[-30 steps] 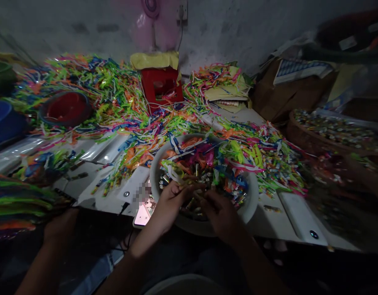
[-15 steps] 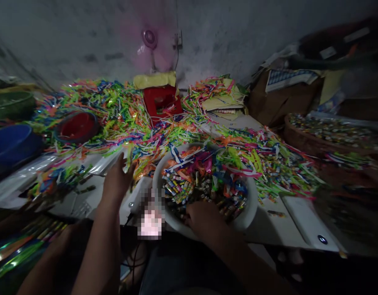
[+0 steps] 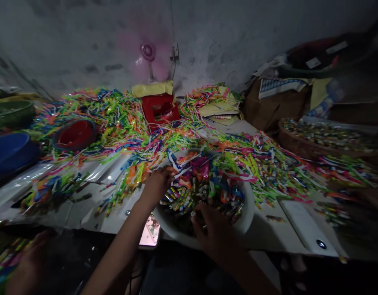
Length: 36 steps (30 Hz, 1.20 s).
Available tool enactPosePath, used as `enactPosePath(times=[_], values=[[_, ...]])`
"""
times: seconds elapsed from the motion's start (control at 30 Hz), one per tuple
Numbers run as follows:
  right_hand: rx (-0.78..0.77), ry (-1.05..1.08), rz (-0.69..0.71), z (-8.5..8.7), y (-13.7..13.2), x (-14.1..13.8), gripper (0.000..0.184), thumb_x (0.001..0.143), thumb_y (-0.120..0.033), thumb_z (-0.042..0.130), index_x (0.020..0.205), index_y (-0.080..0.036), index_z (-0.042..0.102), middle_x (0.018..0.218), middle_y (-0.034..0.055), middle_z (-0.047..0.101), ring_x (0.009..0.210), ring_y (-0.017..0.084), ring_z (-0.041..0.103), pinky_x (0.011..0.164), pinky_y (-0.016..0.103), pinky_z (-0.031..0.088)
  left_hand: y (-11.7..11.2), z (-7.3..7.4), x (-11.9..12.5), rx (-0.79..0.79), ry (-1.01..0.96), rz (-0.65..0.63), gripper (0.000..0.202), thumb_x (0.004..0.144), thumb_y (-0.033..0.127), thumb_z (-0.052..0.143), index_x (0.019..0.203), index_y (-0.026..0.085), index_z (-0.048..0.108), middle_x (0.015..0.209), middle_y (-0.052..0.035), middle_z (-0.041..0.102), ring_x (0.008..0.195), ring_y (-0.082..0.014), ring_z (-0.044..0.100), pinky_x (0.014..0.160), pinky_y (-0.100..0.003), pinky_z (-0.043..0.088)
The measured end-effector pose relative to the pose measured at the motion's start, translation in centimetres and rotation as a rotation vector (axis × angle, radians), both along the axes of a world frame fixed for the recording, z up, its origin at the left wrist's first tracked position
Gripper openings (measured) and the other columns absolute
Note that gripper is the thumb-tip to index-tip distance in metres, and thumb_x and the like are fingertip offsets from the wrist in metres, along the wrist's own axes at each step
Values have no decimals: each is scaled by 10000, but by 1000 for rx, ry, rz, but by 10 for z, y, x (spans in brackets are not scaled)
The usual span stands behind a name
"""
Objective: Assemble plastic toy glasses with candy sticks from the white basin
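Note:
A white bowl full of small bright wrapped sticks and neon paper strips stands on the low table in front of me. My left hand rests at the bowl's left rim with its fingers curled down among the strips; what they grip is hidden. Over the sticks at the near side of the bowl, my right hand lies with its fingers spread and touching them. A lit phone lies just below my left wrist.
Neon strips cover the table. A red stool, a red bowl, a blue basin and a green basin stand behind. A basket of sticks sits right. Another person's hand shows lower left.
My left hand swung out to the left over the table, open, and has come back to the bowl's left rim. My right hand stayed in the bowl. The view has tilted up.

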State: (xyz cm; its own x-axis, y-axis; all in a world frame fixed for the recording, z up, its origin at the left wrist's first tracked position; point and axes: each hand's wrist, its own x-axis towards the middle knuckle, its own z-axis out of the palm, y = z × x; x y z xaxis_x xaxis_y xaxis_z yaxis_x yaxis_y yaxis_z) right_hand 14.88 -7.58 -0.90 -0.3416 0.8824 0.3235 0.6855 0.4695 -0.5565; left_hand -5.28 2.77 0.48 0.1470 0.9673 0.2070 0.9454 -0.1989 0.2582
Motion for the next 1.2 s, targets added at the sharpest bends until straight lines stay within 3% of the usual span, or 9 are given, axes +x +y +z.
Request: enactPosePath(times=[0.1,0.2,0.4,0.53,0.67,0.73,0.8,0.93,1.2], values=[[25,68,4,-7,-1,2,57,886,-206,476,931,-206,511,836,37,619,791,187,587,699,302,432,-1,-3,1,-15,-26,-11,231,835,329,545,981,214,682,1144,-121,616,1076,-337,544,889,-458,380],[54,110,1,-10,0,2,126,895,-211,473,1014,-209,513,903,53,642,835,190,605,729,302,448,-1,-6,6,-48,-99,-34,201,834,278,535,939,172,670,1118,-129,618,1017,-287,580,863,-387,411],[21,142,-9,-9,-1,3,165,896,-224,480,1059,-214,507,936,53,656,869,196,621,757,310,458,5,-13,15,-114,-236,-47,369,789,281,577,1127,132,582,815,-98,665,779,-243,613,697,-329,435],[-11,183,-39,-12,1,4,178,915,-262,462,1078,-210,512,929,62,667,865,201,635,751,308,464,3,-9,13,-178,-382,-132,98,743,244,596,794,165,625,648,-18,596,620,-170,561,605,-268,421],[-35,211,-82,-13,1,5,217,942,-276,405,1116,-211,518,970,70,685,885,212,647,750,314,458,-28,1,22,-317,-851,-187,138,791,324,562,805,189,582,717,-7,599,654,-148,588,594,-236,452],[-79,227,-74,-10,0,5,183,939,-293,415,1047,-212,539,900,51,689,822,198,653,700,293,453,-49,3,32,-384,-1182,-146,184,767,338,620,875,191,598,793,-24,636,713,-160,612,649,-250,479],[-133,261,-77,-6,0,7,171,934,-324,426,967,-210,549,803,28,672,739,175,643,633,264,440,-65,3,41,-366,-1347,-49,204,717,322,695,843,181,617,768,-25,655,713,-158,614,676,-251,486],[-93,307,-145,0,1,8,178,929,-315,432,952,-203,567,806,29,654,732,158,617,644,245,442,-71,-2,47,-356,-1511,85,236,671,305,753,795,159,616,701,-6,661,620,-123,614,619,-217,480],[9,270,-141,-6,3,10,155,885,-273,516,991,-209,609,948,53,681,869,183,643,753,270,485,-65,-10,38,-371,-1582,79,252,689,303,753,818,135,616,762,8,676,616,-76,593,576,-165,461]])
